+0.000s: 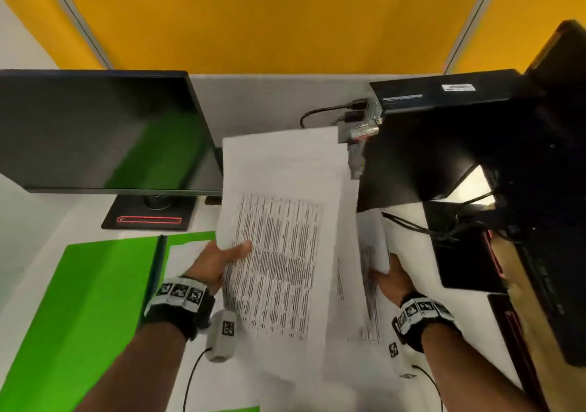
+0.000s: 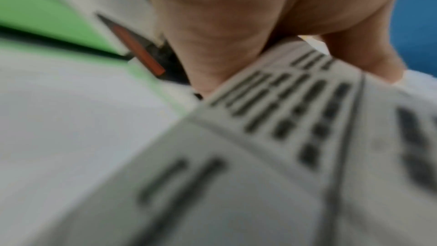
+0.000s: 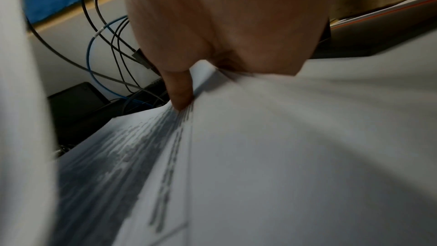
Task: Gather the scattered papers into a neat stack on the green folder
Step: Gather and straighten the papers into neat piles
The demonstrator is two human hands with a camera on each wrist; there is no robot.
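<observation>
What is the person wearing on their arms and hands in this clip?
Both forearms are bare, no sleeves. Each wrist carries a black band with a white strip of square black-and-white markers. A grey tagged camera unit hangs under the left wrist, trailing a thin black cable. The fingers are bare.

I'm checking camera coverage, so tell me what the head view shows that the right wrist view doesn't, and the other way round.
Only the head view shows the open green folder on the desk, the dark monitor, the left hand pinching the printed papers, and both wrist bands. Only the right wrist view shows a blue cable among the black cables, and a fingertip pressed against the sheets' edge. Both show the right hand gripping the papers' right side, with the sheets lifted and not yet squared.
</observation>
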